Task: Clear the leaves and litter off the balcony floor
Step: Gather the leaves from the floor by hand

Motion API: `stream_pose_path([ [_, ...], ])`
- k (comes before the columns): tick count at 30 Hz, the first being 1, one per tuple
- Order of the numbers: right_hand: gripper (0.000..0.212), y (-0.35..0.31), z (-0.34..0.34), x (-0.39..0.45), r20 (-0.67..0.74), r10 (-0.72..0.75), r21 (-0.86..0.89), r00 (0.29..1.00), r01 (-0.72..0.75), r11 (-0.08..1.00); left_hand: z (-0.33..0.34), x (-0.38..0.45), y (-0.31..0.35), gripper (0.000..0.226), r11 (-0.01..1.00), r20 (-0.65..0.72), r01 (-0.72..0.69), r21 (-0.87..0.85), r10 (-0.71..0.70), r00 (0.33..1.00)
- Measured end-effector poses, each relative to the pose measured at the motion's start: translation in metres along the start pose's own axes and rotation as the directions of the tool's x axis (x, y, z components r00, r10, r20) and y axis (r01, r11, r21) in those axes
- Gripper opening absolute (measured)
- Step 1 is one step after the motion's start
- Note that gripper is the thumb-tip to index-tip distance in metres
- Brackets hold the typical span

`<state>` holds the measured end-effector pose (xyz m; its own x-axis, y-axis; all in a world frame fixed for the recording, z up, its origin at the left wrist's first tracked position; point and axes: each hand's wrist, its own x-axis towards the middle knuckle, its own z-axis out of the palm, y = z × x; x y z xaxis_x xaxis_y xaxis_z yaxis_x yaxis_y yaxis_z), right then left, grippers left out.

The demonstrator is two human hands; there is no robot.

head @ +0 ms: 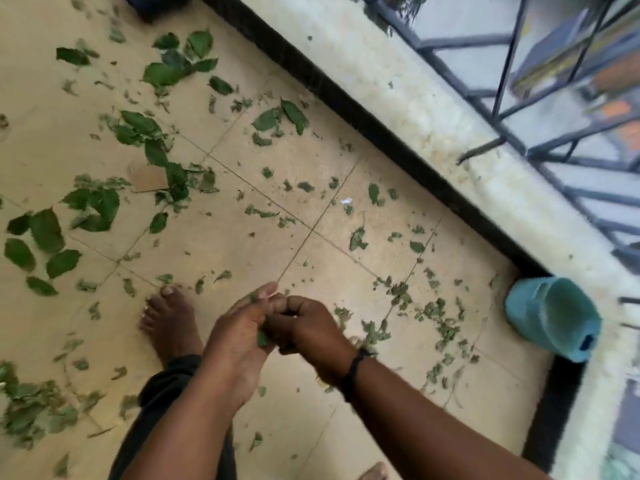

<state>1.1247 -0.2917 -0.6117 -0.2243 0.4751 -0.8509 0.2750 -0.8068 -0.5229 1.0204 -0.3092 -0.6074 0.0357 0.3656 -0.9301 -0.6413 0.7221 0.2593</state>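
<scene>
Leaves lie scattered over the balcony floor, which is laid in pale beige tiles with thin dark joints. Whole green ones, oval with toothed edges, cluster at the far left and left; smaller torn, curled scraps spread near the right. A flat piece of brown cardboard sits among the left leaves, and a tiny white scrap lies near the middle.

Along the right runs a black skirting strip under a rough, whitish ledge, topped by a dark metal railing of crossing bars. A teal plastic container lies tipped on its side in the near right corner, against the ledge.

Both hands meet at the near centre, above the floor. The left hand is held flat with a few green leaf bits against its palm and fingers. The right hand, a black band at its wrist, is curled, fingertips pressed into the left palm; whether it pinches a leaf I cannot tell. A bare foot stands on the tiles just left of the hands.

No writing is legible.
</scene>
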Motion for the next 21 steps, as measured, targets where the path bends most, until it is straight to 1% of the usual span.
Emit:
stream_pose_path([
  [2,0.023,-0.018,0.013,0.008,-0.067,-0.016,-0.057,0.998,0.012,0.998,0.003,0.003,0.021,0.028,0.998,-0.021,-0.027,-0.053,0.025,0.999],
  [5,0.021,-0.048,0.027,0.02,-0.147,-0.081,-0.16,0.986,0.058,0.985,0.003,0.011,0.043,0.025,0.996,-0.048,-0.057,-0.073,0.053,0.997],
  [7,0.019,-0.065,0.03,0.028,-0.177,-0.101,-0.241,0.979,0.057,0.969,0.0,0.014,0.058,0.026,0.991,-0.098,-0.02,-0.13,0.007,0.995],
  [9,0.016,-0.068,0.027,0.037,-0.178,-0.072,-0.236,0.981,0.029,0.971,-0.009,0.018,0.063,0.024,0.98,-0.115,-0.008,-0.201,-0.016,0.993],
  [10,0.015,-0.07,0.023,0.046,-0.203,-0.057,-0.212,0.978,0.013,0.977,-0.011,0.02,0.072,0.022,0.976,-0.089,0.002,-0.219,-0.022,0.996],
  [12,0.016,-0.078,0.007,0.067,-0.283,-0.055,-0.202,0.957,-0.003,0.979,-0.011,0.027,0.087,0.024,0.979,-0.055,0.015,-0.202,-0.027,0.998],
  [14,0.021,-0.078,-0.019,0.09,-0.343,-0.021,-0.291,0.939,-0.086,0.953,-0.011,0.037,0.099,0.027,0.986,-0.091,0.031,-0.162,-0.046,0.995],
  [16,0.024,-0.069,-0.047,0.113,-0.345,0.055,-0.467,0.937,-0.223,0.856,-0.012,0.048,0.112,0.027,0.985,-0.127,0.022,-0.171,-0.044,0.991],
  [17,0.021,-0.062,-0.06,0.122,-0.319,0.116,-0.561,0.941,-0.286,0.777,-0.011,0.054,0.118,0.025,0.979,-0.136,0.008,-0.204,-0.037,0.99],
  [18,0.015,-0.058,-0.07,0.128,-0.268,0.203,-0.667,0.942,-0.333,0.666,-0.01,0.057,0.123,0.02,0.964,-0.156,-0.015,-0.264,-0.027,0.987],
  [19,0.015,-0.056,-0.083,0.134,-0.214,0.276,-0.763,0.937,-0.337,0.552,-0.004,0.06,0.126,0.012,0.945,-0.179,-0.042,-0.325,-0.018,0.984],
  [20,0.022,-0.056,-0.095,0.139,-0.181,0.306,-0.824,0.935,-0.314,0.472,0.006,0.061,0.127,0.013,0.927,-0.194,-0.064,-0.37,-0.01,0.981],
  [21,0.027,-0.055,-0.109,0.144,-0.158,0.318,-0.856,0.935,-0.29,0.427,0.021,0.064,0.125,0.02,0.915,-0.189,-0.071,-0.396,-0.005,0.982],
])
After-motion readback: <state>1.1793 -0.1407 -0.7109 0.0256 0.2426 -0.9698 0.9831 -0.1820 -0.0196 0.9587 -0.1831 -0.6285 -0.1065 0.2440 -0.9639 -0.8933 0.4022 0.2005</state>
